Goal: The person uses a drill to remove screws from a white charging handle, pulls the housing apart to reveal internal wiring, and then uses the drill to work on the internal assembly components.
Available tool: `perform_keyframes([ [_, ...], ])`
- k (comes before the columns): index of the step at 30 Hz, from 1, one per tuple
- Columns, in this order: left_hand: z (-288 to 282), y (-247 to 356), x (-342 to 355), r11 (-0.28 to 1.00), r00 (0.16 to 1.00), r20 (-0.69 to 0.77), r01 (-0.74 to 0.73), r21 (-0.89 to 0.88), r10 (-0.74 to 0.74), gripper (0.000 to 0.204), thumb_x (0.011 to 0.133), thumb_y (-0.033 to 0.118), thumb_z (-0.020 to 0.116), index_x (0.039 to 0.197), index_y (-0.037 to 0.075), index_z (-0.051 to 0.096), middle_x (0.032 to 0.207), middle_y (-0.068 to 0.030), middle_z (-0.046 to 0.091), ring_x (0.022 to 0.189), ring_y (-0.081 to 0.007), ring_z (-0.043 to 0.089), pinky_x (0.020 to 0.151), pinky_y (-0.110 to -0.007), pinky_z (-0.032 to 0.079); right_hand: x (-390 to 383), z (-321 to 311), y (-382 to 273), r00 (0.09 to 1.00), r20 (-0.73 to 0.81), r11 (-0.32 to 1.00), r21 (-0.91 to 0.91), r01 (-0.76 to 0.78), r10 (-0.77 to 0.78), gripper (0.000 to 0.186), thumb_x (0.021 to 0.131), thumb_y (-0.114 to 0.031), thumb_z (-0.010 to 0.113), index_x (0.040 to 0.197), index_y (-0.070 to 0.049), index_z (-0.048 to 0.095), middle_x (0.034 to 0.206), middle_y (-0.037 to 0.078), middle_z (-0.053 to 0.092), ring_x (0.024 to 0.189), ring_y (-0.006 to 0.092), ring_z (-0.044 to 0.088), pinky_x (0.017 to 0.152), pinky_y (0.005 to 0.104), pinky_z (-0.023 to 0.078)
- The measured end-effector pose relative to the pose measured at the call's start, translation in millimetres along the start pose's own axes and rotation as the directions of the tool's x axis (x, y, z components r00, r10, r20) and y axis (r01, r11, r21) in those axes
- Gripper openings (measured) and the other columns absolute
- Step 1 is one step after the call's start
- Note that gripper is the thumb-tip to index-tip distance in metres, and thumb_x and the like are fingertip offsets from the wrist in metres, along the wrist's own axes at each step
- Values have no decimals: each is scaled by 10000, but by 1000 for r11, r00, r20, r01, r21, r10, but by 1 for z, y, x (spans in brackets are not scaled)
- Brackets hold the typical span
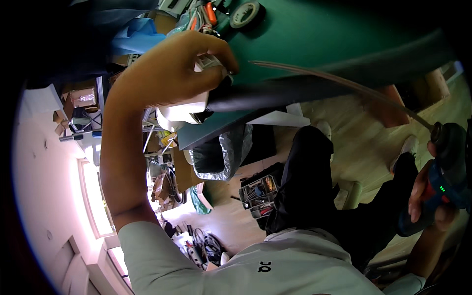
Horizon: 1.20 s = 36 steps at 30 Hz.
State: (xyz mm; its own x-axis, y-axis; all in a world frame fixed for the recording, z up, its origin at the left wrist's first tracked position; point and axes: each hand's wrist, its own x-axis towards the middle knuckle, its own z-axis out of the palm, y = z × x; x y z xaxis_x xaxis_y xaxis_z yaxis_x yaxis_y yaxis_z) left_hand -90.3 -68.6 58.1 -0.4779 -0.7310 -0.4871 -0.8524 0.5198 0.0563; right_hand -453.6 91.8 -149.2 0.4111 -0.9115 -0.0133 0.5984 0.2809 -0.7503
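Note:
My left hand (196,66) is bent over the edge of the green work surface, fingers closed on a white plastic housing (184,109). Much of that housing is hidden behind the hand. On the far right my right hand (424,199) wraps round the handle of a dark blue cordless drill driver (450,164), whose small green lights are lit. From its chuck a long thin shaft (344,81) reaches leftward. The shaft's tip ends over the green mat (305,34), a little right of my left fingers and apart from them.
A roll of tape (245,14) and orange-handled tools (211,14) lie at the back of the bench. Below its edge stand a lined bin (228,156) and a tool tray (259,194) on the floor. An open wooden box (427,93) is at right.

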Motion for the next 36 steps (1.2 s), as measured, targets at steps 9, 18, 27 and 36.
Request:
perform_keyframes([
  [9,-4,10,12,984,981,124,136,117,-151,149,851,32,594,967,32,687,899,-72,642,895,-165,626,891,-340,485,-3,1,4,999,-29,999,30,-32,33,1039,728,-229,795,1467,75,130,959,195,623,593,225,638,546,296,562],
  [18,39,35,-15,982,633,-752,-160,104,183,116,925,70,556,902,-11,635,903,-96,633,829,-178,602,718,-305,467,-12,2,4,1000,-1,996,85,-8,8,1070,712,-159,791,1479,68,80,991,197,620,649,243,643,593,301,559],
  [27,142,34,-61,947,348,-924,-214,-240,-156,252,954,177,547,811,-18,618,807,-97,615,699,-123,551,634,-243,424,-49,-8,-22,877,467,990,-134,-53,110,1118,755,101,713,1531,-192,-37,1183,221,534,887,402,651,839,492,536],
  [36,91,0,-38,979,665,-742,193,71,-78,684,731,525,762,1060,-54,607,942,-226,642,919,-378,616,821,-422,478,-65,57,39,987,-55,987,34,155,-153,1004,736,-173,764,1494,-3,127,974,199,597,616,283,646,537,319,551],
])
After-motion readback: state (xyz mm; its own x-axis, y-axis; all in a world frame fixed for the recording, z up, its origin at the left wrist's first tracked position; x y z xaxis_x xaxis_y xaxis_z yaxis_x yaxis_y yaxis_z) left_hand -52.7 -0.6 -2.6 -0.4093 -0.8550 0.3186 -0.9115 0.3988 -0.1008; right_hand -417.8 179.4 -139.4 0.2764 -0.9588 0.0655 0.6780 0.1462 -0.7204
